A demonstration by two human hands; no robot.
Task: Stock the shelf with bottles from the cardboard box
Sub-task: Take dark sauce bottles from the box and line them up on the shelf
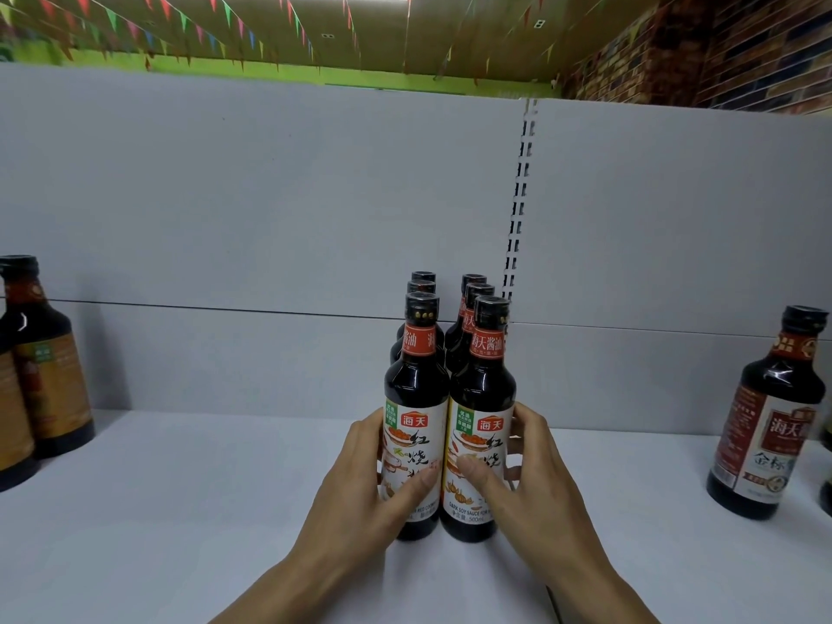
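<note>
Stocking in progress: a person's left hand [360,484] and right hand [535,479] each grip 1 upright bottle of dark soy sauce on a white shelf [180,511]. The left hand's fingers [367,425] curl round the outer left side of the front-left bottle [416,398], with the thumb lying across its white label. The right hand's fingers [524,416] wrap the outer right side of the front-right bottle [484,398], with the thumb pressed on the label's lower half. The 2 held bottles stand touching, side by side, between the 2 hands, their bases on the shelf.

Behind them, 4 rear bottles [472,281] of the same kind continue 2 rows of 3 toward the grey back panel [270,195], showing mostly black caps and red neck bands. A slotted upright [522,182] divides the panel just right of the rows. 2 larger brown-labelled bottles [45,376] stand well apart at the shelf's far left. A red-and-white-labelled bottle [770,425] stands well apart at the far right. Coloured bunting [225,15] hangs from the ceiling above, beside a brick-patterned wall [743,47].
</note>
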